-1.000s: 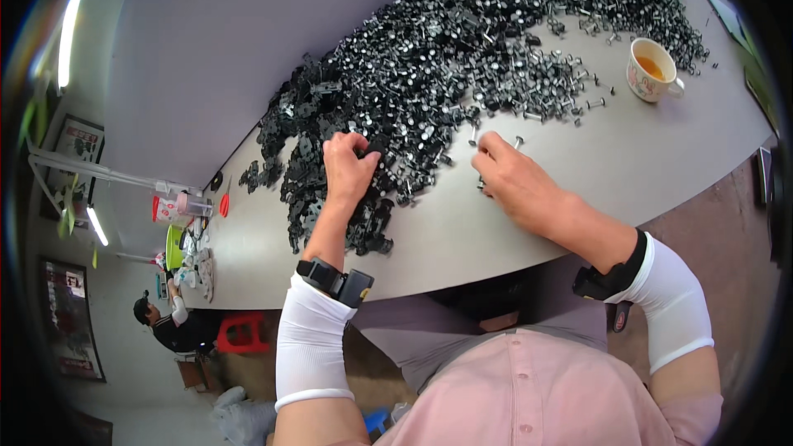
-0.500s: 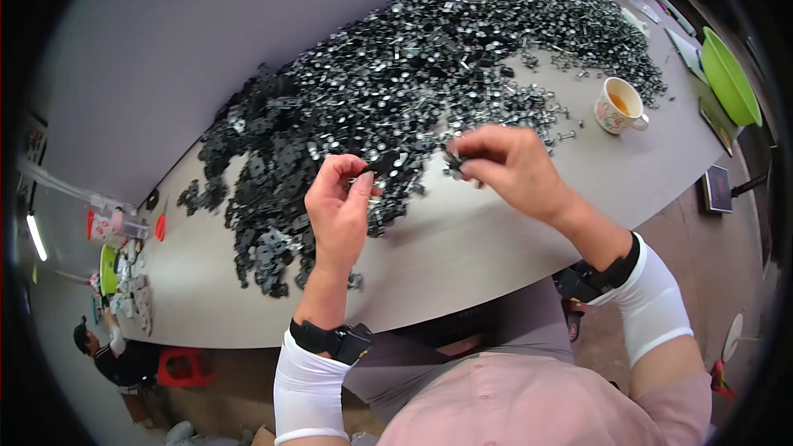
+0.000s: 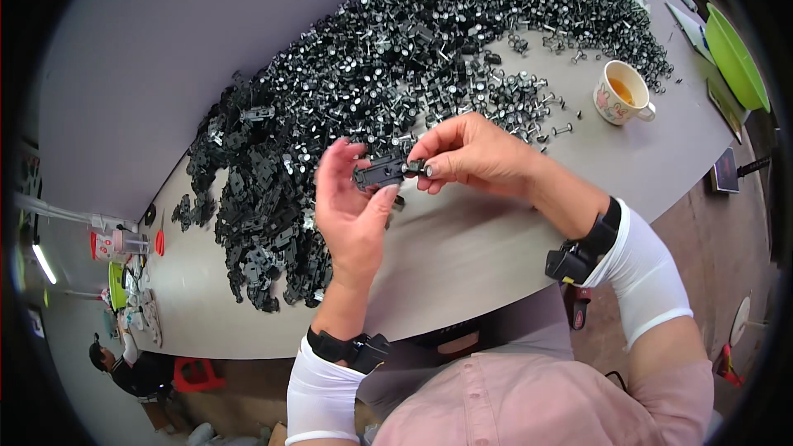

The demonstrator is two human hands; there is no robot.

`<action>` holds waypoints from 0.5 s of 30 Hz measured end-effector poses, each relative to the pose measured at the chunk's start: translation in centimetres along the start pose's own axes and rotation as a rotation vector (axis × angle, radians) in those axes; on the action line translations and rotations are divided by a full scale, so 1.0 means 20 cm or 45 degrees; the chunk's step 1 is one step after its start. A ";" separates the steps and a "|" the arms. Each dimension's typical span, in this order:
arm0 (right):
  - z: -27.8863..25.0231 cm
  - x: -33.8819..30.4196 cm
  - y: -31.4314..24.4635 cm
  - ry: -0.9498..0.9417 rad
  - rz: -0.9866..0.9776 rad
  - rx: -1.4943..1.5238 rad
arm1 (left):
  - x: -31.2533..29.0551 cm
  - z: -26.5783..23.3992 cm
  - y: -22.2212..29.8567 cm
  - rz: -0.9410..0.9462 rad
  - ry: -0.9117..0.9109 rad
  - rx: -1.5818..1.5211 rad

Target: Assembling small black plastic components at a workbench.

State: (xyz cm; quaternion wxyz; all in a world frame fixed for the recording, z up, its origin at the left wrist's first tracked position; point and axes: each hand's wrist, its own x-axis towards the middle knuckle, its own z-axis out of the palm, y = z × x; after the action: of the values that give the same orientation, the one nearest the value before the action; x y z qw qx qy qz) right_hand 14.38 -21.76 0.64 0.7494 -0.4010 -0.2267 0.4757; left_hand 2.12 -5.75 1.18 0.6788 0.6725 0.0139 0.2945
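Observation:
Between the thumb and fingers of my left hand (image 3: pixel 351 213) sits a flat black plastic bracket (image 3: pixel 378 172), long and slotted. My right hand (image 3: pixel 475 157) pinches a small roller pin (image 3: pixel 419 168) with a shiny round end, against the right end of the bracket; whether it is seated in it I cannot tell. Behind both hands spreads a big pile of metal roller pins (image 3: pixel 396 74). To the left of my left hand lies a heap of similar black brackets (image 3: pixel 264 206).
A patterned cup (image 3: pixel 613 111) with an amber drink stands at right, near a green basin (image 3: pixel 735 58). A grey wall (image 3: pixel 182 41) bounds the table (image 3: pixel 471 256) at the back. Another person (image 3: pixel 132 372) sits at far left by a red stool (image 3: pixel 197 374).
My hands have come together from apart. The bracket in the left hand now shows flat, and the right hand has moved left with the roller pin to its end.

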 end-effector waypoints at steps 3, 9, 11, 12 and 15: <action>-0.06 0.04 0.03 -0.070 0.029 0.046 | -0.01 0.00 -0.02 -0.428 -0.117 -0.443; -0.10 0.06 0.07 -0.088 -0.058 0.009 | 0.01 0.02 -0.03 -0.454 0.005 -0.571; -0.17 0.05 -0.02 0.015 -0.196 -0.018 | -0.05 0.02 -0.03 -0.325 -0.206 -0.358; -0.20 0.05 -0.06 0.018 -0.239 0.022 | -0.09 0.08 0.02 -0.290 -0.451 -0.089; -0.26 0.05 -0.13 -0.122 -0.421 0.176 | -0.16 0.28 0.06 -0.215 -1.262 0.020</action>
State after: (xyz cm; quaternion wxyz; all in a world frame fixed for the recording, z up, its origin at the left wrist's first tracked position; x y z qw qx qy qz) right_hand 19.96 -23.50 -0.34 0.8315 -0.2826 -0.2918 0.3789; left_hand 1.40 -12.26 1.68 0.6202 0.7331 -0.2537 -0.1165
